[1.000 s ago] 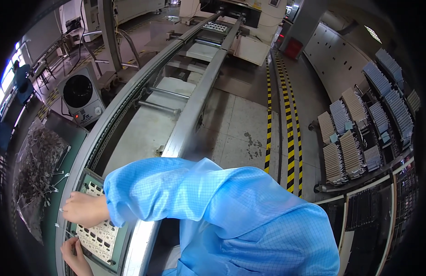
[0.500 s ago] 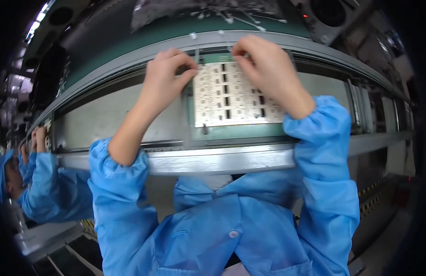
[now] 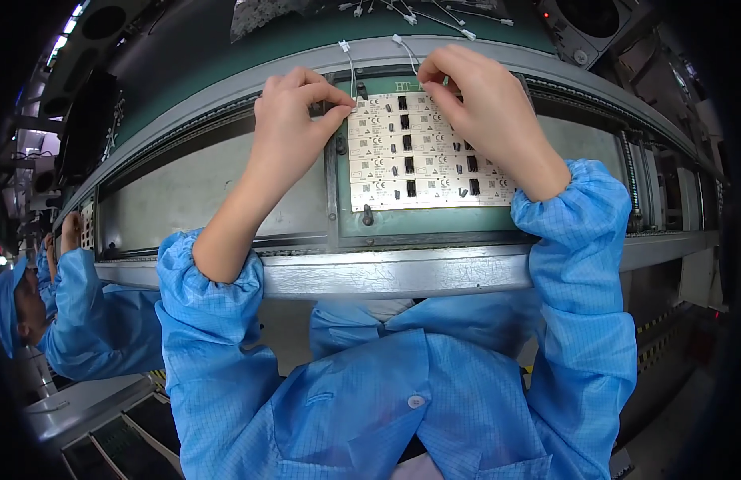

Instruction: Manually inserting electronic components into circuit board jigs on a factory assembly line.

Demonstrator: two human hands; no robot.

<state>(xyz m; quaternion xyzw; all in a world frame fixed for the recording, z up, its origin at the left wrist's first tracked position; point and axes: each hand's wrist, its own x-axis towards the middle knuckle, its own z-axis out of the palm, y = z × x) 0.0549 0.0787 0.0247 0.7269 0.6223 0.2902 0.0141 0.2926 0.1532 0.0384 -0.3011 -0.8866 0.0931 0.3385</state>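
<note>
A panel of white circuit boards (image 3: 378,164) with black components lies on a green carrier plate (image 3: 434,222) between the rails. At the panel's far left corner, my left hand (image 3: 294,112) pinches the lower end of a white wire lead (image 3: 352,68), whose connector rests on the far rail. Farther right along the same edge, my right hand (image 3: 482,100) closes thumb and forefinger on a second white wire lead (image 3: 407,53); its connector also lies over that rail. The right hand and wrist cover part of the panel's right side. The wire ends at my fingertips are hidden.
Several loose white leads (image 3: 434,18) lie on the green surface beyond the far metal rail (image 3: 306,74). A near metal rail (image 3: 394,272) runs in front of me. A co-worker in blue (image 3: 86,312) works at far left. A dark round-faced device (image 3: 582,24) stands at far right.
The view has shifted slightly and is sharper now. Both hands stay pinched at the panel's far edge, with little visible movement relative to it.
</note>
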